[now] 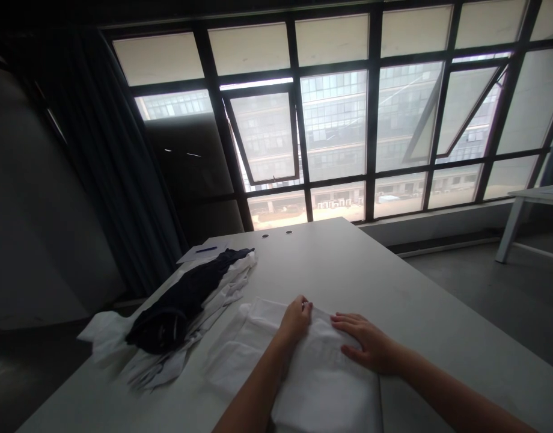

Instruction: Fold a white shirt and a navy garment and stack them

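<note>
Both hands [298, 317] [371, 344] on white cloth [326, 388], left curled, right spread, dark garment [186, 296] atop pale clothes [222, 293], pen [207, 249] on paper [192, 255] beyond

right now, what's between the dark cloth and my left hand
In the head view, crumpled white fabric beside the dark cloth, a strip of bare table, then part of the white cloth at your left hand.
</note>
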`<act>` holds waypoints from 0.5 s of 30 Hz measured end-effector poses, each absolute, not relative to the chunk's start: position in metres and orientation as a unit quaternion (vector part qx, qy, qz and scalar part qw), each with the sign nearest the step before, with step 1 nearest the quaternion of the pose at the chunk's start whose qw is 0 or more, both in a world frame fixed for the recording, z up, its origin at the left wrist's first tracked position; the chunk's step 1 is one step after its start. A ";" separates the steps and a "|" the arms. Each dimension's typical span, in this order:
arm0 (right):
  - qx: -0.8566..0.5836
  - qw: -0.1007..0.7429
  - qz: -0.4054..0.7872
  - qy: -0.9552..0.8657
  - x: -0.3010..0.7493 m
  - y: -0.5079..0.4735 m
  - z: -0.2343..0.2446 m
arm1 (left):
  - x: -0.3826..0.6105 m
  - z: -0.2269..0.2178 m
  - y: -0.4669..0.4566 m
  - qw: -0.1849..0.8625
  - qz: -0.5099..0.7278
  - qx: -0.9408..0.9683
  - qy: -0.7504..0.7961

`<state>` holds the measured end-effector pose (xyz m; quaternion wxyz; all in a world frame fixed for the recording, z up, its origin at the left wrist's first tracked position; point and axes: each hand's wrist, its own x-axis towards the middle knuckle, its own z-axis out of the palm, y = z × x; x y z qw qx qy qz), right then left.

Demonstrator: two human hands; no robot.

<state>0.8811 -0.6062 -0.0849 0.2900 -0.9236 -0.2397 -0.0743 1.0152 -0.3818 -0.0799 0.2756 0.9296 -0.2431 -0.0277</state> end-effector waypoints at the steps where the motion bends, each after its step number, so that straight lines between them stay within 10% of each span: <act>1: -0.929 0.279 -0.063 -0.235 0.881 -0.605 -0.083 | 1.014 -0.081 -0.382 0.264 -0.025 0.934 -0.239; 15: -0.983 0.126 -0.059 -0.122 0.876 -0.574 -0.134 | 0.981 -0.068 -0.375 0.137 -0.005 0.868 -0.478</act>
